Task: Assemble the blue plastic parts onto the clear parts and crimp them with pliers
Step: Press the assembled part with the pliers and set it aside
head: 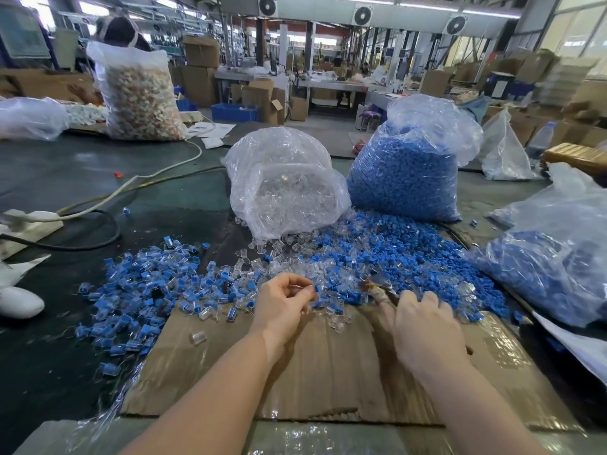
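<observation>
Item in hand: small clear-and-blue part (311, 289), pinched between thumb and fingertips of the left hand (283, 298), held just above the far edge of the cardboard sheet (328, 372).

Pliers (377, 292): gripped by the right hand (423, 323), fingers curled round the handles, which look cloth-wrapped; the nose points up-left towards the pinched part and lies over the loose heap. Whether the jaws are closed cannot be told.

Loose blue parts (394, 254): a dense spread just beyond the right hand, reaching to the foot of the blue bag.

Loose clear parts (279, 254): scattered between the hands and the clear bag, mixed with blue at the edges.

Blue-in-clear pieces (138, 290): a wide scatter left of the left hand, on the dark table (82, 178) and overlapping the cardboard's left edge.

Bag of clear parts (285, 188): upright, centre, mouth spilling forward.

Bag of blue parts (407, 172): upright, just right of the clear bag.

Second blue-filled bag (551, 267): lying at far right.

Power strip (26, 224) with white and black cables: left edge of the table.

Bag of pale pieces (141, 96): far left, well apart.
</observation>
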